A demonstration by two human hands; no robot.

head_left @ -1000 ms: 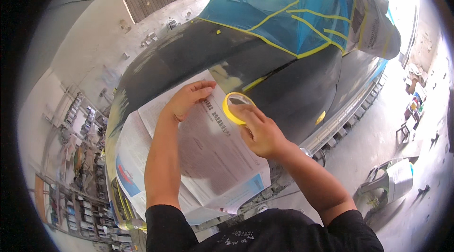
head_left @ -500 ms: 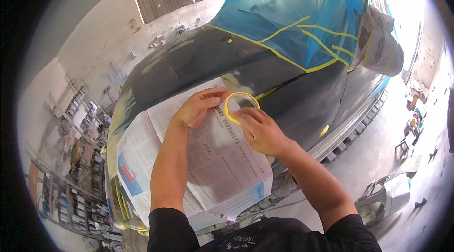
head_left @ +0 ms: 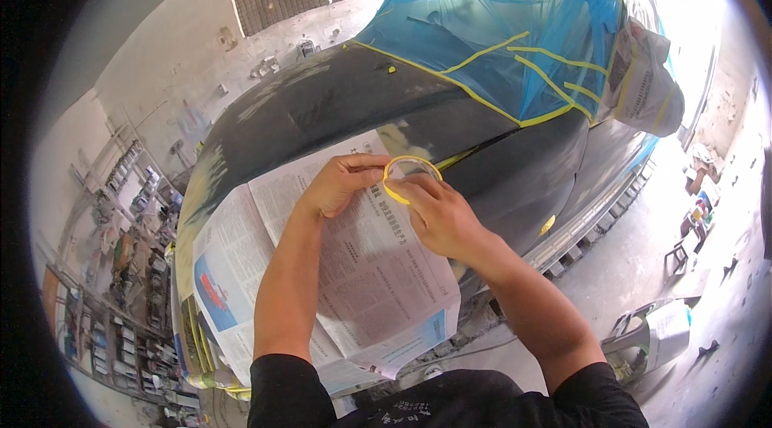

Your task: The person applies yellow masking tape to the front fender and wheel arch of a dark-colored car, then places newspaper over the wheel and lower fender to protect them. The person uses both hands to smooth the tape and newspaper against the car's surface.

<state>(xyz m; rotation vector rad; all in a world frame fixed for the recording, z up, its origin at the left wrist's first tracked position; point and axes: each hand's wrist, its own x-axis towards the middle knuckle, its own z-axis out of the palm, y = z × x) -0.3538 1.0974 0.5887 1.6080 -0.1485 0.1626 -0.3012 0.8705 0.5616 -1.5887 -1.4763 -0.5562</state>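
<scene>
A roll of yellow masking tape [head_left: 394, 193] is held over a spread newspaper sheet [head_left: 346, 291]. My right hand [head_left: 442, 217] grips the roll, its fingers reaching into the ring. My left hand [head_left: 342, 184] is closed at the roll's left rim, thumb and forefinger against it; whether a loose tape end lies between them is too small to see. The newspaper drapes over the front of a dark grey car hood [head_left: 322, 102], beneath my forearms. Its lower edge hangs past the front of the car.
Blue plastic film [head_left: 482, 18] edged with yellow tape covers the windshield. Paper wraps the side mirror [head_left: 647, 94]. Cluttered shelves [head_left: 121, 348] stand at the left; a stool-like seat with a light cover [head_left: 663, 331] stands at the right.
My left fingertips have moved slightly right, onto the roll's rim. The right hand keeps its grip on the roll. The view has shifted a little.
</scene>
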